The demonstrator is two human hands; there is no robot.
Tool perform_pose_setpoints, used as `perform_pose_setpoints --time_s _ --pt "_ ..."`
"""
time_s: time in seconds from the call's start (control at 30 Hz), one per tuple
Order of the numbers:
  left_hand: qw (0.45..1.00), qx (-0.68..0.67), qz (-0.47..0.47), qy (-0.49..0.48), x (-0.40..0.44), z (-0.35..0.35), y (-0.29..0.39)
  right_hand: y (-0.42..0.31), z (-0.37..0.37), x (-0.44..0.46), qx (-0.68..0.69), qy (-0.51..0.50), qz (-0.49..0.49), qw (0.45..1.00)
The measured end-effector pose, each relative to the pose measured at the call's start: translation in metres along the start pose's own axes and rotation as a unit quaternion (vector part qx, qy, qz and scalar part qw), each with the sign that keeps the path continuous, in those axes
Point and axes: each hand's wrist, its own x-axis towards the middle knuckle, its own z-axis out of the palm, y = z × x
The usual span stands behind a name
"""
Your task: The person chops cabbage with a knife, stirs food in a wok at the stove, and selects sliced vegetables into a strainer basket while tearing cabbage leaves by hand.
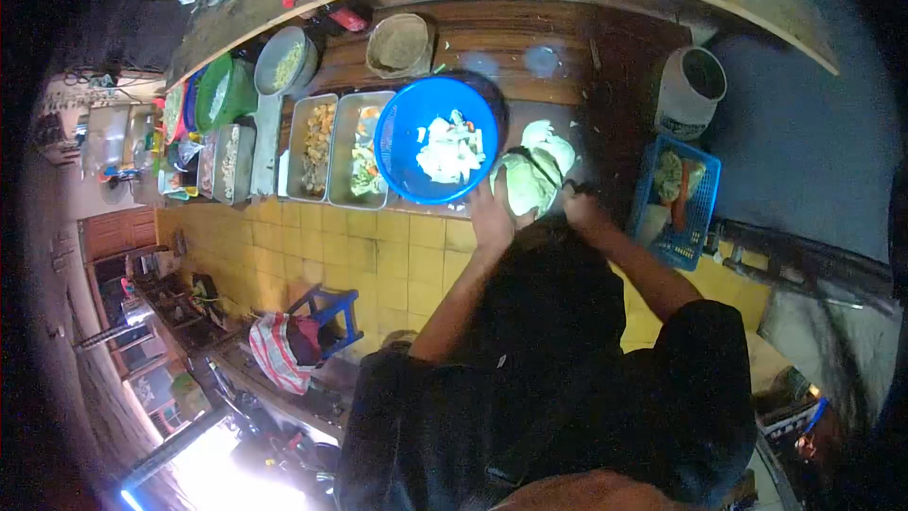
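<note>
A pale green cabbage lies at the counter's edge, close in front of my body. My left hand grips its left side, with the fingers pressed against the leaves. My right hand is closed around the handle of a knife. The dark blade runs up and left, between the held cabbage and another cabbage piece just behind it. How deep the blade sits is hard to see. Left of the cabbage stands a blue basin with chopped pale cabbage in it.
Metal trays of cut vegetables stand left of the basin, beyond them a green basin and a grey bowl. A woven basket sits behind. To the right are a white bucket and a blue crate holding vegetables.
</note>
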Motion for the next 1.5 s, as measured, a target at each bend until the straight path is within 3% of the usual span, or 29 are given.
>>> perform_pose_setpoints --time_s 0.1,0.17,0.23,0.27,0.37,0.47,0.53,0.67,0.83,0.87,0.97,1.03,1.1,1.13,1.17,1.2,1.23,1.3,1.37,1.43,1.5 --pt "1.0 0.017 -0.019 0.008 -0.008 0.0 0.008 -0.005 -0.029 0.002 0.06 0.01 0.002 0.998" --pt "0.996 0.021 -0.086 -0.025 -0.007 -0.002 0.012 -0.003 -0.041 -0.001 -0.006 0.023 -0.038 0.999" --pt "0.995 0.032 -0.095 -0.028 -0.007 0.0 0.011 -0.005 -0.056 -0.01 0.037 0.041 -0.174 0.983" --pt "0.994 0.026 -0.099 -0.026 -0.007 0.002 0.01 -0.01 -0.058 -0.015 0.036 0.041 -0.175 0.983" --pt "0.994 0.016 -0.103 -0.015 -0.005 0.0 0.013 -0.016 -0.05 -0.026 0.057 0.074 -0.13 0.987" --pt "0.997 -0.006 -0.073 0.001 -0.007 -0.004 0.011 -0.01 -0.004 -0.014 0.062 -0.003 -0.083 0.995" --pt "1.0 -0.014 -0.007 0.021 -0.004 -0.007 0.01 -0.016 0.003 -0.006 0.04 -0.026 0.018 0.999" --pt "0.999 -0.032 -0.028 -0.026 -0.005 -0.008 0.003 0.001 0.01 0.0 0.007 0.02 -0.022 1.0" --pt "0.995 -0.098 0.014 0.034 -0.01 -0.02 0.005 -0.008 -0.039 -0.006 0.037 0.032 -0.034 0.998" --pt "0.977 -0.21 -0.013 0.036 -0.013 -0.022 0.009 -0.006 -0.041 -0.007 0.058 0.031 -0.052 0.996" --pt "0.985 -0.136 0.049 0.097 -0.029 -0.005 -0.011 0.002 -0.055 -0.015 0.134 0.087 -0.089 0.983" --pt "0.988 -0.138 0.035 0.064 -0.031 -0.008 -0.008 0.013 -0.049 -0.008 0.18 0.129 -0.087 0.971" --pt "0.987 -0.137 0.047 0.069 -0.027 -0.009 -0.006 0.018 -0.049 -0.003 0.173 0.241 -0.047 0.954" --pt "0.986 -0.15 0.032 0.058 -0.026 -0.01 -0.004 0.017 -0.056 -0.002 0.194 0.2 0.011 0.96" --pt "0.985 -0.163 0.018 0.047 -0.023 -0.011 -0.002 0.02 -0.059 0.003 0.195 0.199 0.01 0.96" --pt "0.985 -0.169 0.026 -0.016 -0.015 -0.018 -0.008 0.023 -0.061 0.006 0.154 0.239 0.007 0.959" --pt "0.985 -0.168 0.022 -0.015 -0.011 -0.019 -0.013 0.024 -0.064 0.009 0.114 0.278 0.003 0.954" --pt "0.946 -0.311 -0.004 -0.09 -0.007 -0.02 -0.022 0.018 -0.076 0.013 0.147 0.243 0.033 0.958" --pt "0.958 -0.267 -0.008 -0.107 -0.01 -0.007 -0.037 0.012 -0.098 0.017 0.082 0.164 0.125 0.975" --pt "0.944 -0.309 -0.013 -0.117 -0.01 -0.004 -0.041 0.033 -0.076 0.045 0.225 0.172 0.101 0.954" --pt "0.932 -0.349 -0.006 -0.101 -0.015 0.005 -0.05 0.029 -0.085 0.043 0.078 0.144 0.123 0.979"
